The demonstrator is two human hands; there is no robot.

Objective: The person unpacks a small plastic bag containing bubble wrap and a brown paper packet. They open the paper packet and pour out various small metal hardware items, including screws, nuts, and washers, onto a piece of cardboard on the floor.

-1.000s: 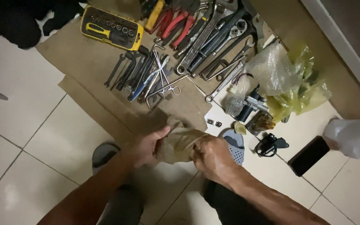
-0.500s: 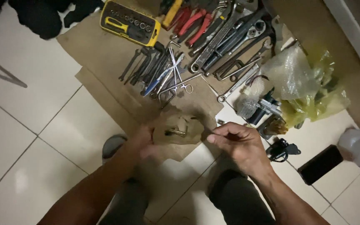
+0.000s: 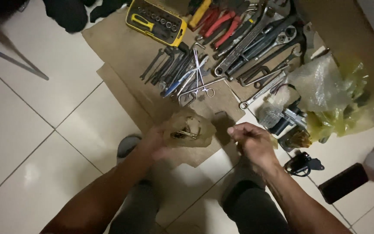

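My left hand (image 3: pixel 156 142) holds a small crumpled brownish plastic bag (image 3: pixel 190 127) with a few thin metal pieces showing inside it. My right hand (image 3: pixel 251 142) hovers just right of the bag, apart from it, its fingers pinched together at the tips; whether it grips something tiny I cannot tell. Both hands hang above the near edge of a brown cardboard sheet (image 3: pixel 122 52) spread on the tiled floor.
On the cardboard lie a yellow socket case (image 3: pixel 156 21), several wrenches (image 3: pixel 256 39), red-handled pliers (image 3: pixel 221 24), small spanners (image 3: pixel 165 67) and forceps (image 3: pixel 198 86). Clear and yellow plastic bags (image 3: pixel 330 93) sit right, with a dark phone (image 3: pixel 343 182) and a black clip (image 3: pixel 301 164).
My right hand has let go of the bag and drawn off to the right. The left hand keeps the bag, now opened up. The view shifted slightly downward.
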